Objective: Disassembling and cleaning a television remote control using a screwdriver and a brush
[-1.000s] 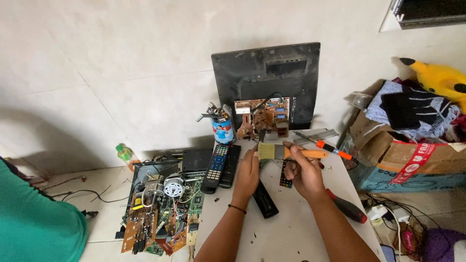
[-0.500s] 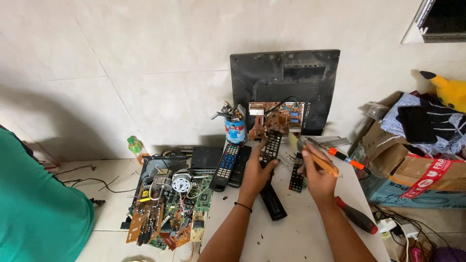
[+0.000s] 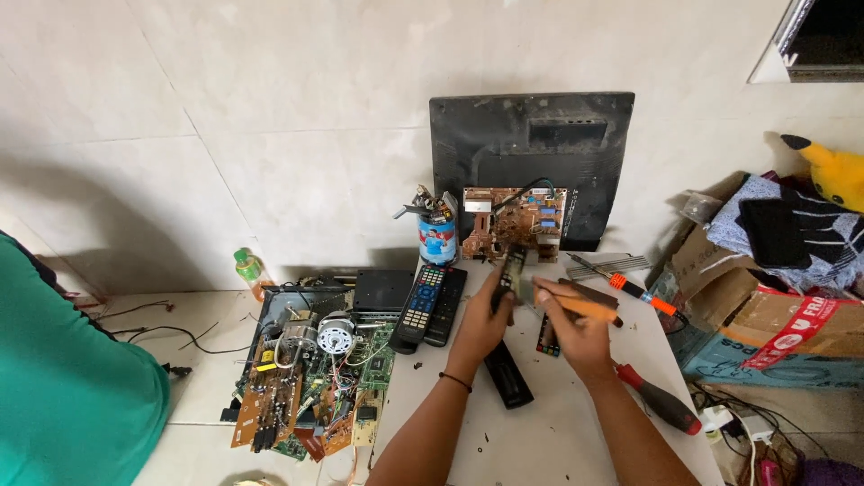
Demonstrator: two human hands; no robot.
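My left hand (image 3: 480, 326) holds a dark remote control (image 3: 513, 270) upright, edge-on, above the white table (image 3: 558, 441). My right hand (image 3: 578, 340) grips a brush with an orange handle (image 3: 587, 308), its head touching the remote. Under my right hand lies a small board with coloured buttons (image 3: 546, 337). A long black remote (image 3: 508, 376) rests on the table beneath my left wrist. Two more remotes (image 3: 430, 304) lie side by side just left of my left hand.
A black monitor (image 3: 531, 153) leans on the wall with a brown circuit board (image 3: 515, 220) before it, beside a tin of tools (image 3: 437, 236). Screwdrivers (image 3: 661, 405) lie right. Circuit boards (image 3: 306, 378) are piled left. Another person's green sleeve (image 3: 63, 387) shows far left; boxes (image 3: 774, 333) right.
My left hand has turned the remote from face-up to edge-on and brought it lower. My right hand has swung the brush in against it. The view has shifted slightly.
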